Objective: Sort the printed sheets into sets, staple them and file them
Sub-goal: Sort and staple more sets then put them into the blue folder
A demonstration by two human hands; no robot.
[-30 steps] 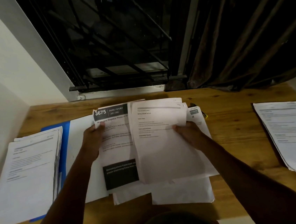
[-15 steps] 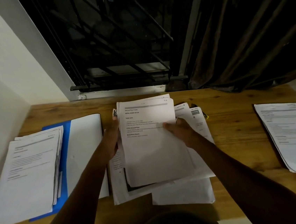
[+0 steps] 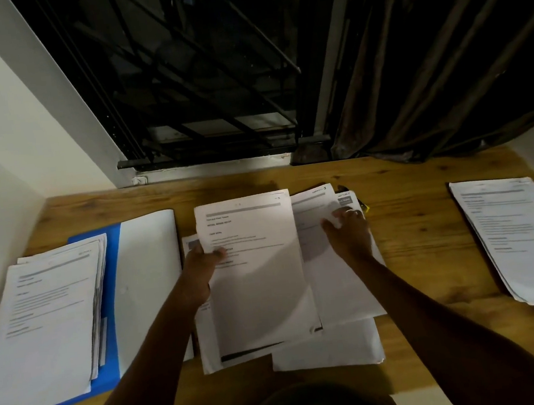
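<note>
My left hand (image 3: 201,265) holds a thin set of printed sheets (image 3: 257,276) by the left edge, thumb on top, above the loose middle pile (image 3: 326,344). My right hand (image 3: 348,233) is on the sheets to the right of that set (image 3: 339,280), its fingertips pinching the upper part of a sheet. A sorted stack of sheets (image 3: 50,320) lies at the left on an open blue folder (image 3: 110,271). Another stack (image 3: 522,234) lies at the far right.
The wooden desk (image 3: 420,229) ends at a white wall on the left and a barred dark window with a curtain behind. A small dark and yellow object (image 3: 363,207) peeks out behind the middle pile. Bare wood shows between the middle pile and the right stack.
The two fanned sheets were brought together into one set held by my left hand. My right hand let go of it and moved right onto the neighbouring sheets.
</note>
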